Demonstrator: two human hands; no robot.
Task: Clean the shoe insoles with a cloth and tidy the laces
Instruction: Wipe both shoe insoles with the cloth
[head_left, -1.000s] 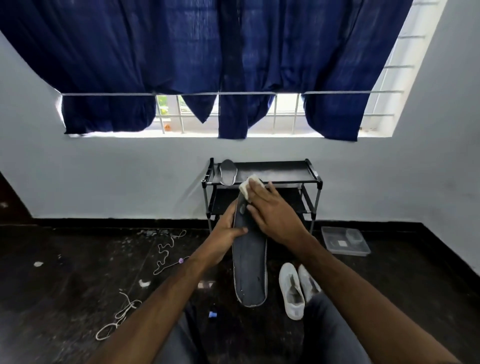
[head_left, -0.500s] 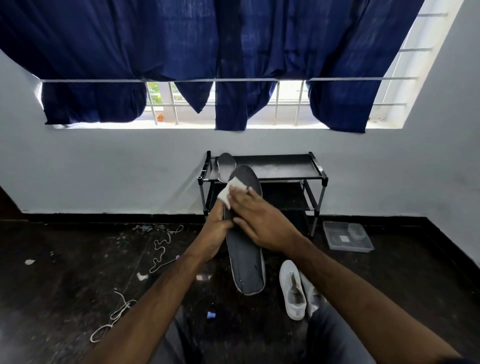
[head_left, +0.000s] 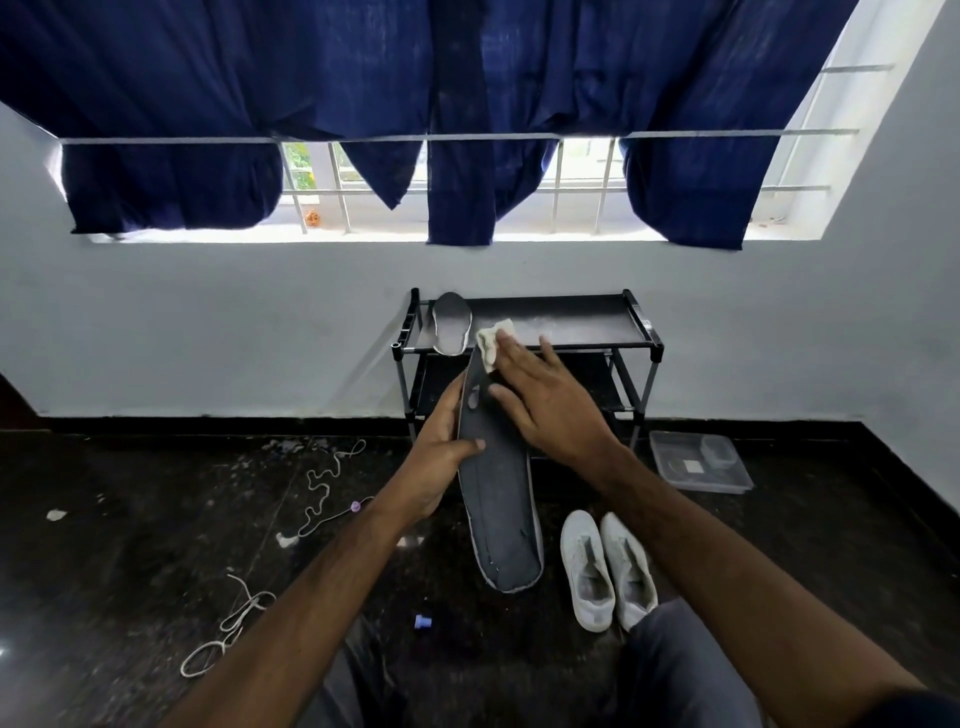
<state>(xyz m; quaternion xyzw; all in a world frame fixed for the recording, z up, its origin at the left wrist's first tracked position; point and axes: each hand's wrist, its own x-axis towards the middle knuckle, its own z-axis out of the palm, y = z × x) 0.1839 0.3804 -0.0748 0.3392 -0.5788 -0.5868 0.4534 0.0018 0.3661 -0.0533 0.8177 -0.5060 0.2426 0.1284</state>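
Observation:
A long dark grey insole (head_left: 500, 512) is held upright in front of me, my left hand (head_left: 439, 462) gripping its left edge near the middle. My right hand (head_left: 550, 405) presses a small white cloth (head_left: 493, 340) flat against the insole's top end. A second grey insole (head_left: 451, 323) lies on the top shelf of the black shoe rack (head_left: 587, 322). Two white shoes (head_left: 605, 569) without laces stand side by side on the dark floor to the right of the held insole. Two white laces lie loose on the floor at left, one lace (head_left: 327, 483) farther back and one lace (head_left: 228, 629) nearer me.
A clear plastic box (head_left: 698, 462) sits on the floor right of the rack. A small blue cap (head_left: 423, 621) and white scraps lie on the floor. The white wall and a window with blue curtains (head_left: 363, 93) are behind the rack. My knees fill the bottom edge.
My right hand has slid the cloth up and to the right along the insole's top end, and the insole has tilted so its top leans left.

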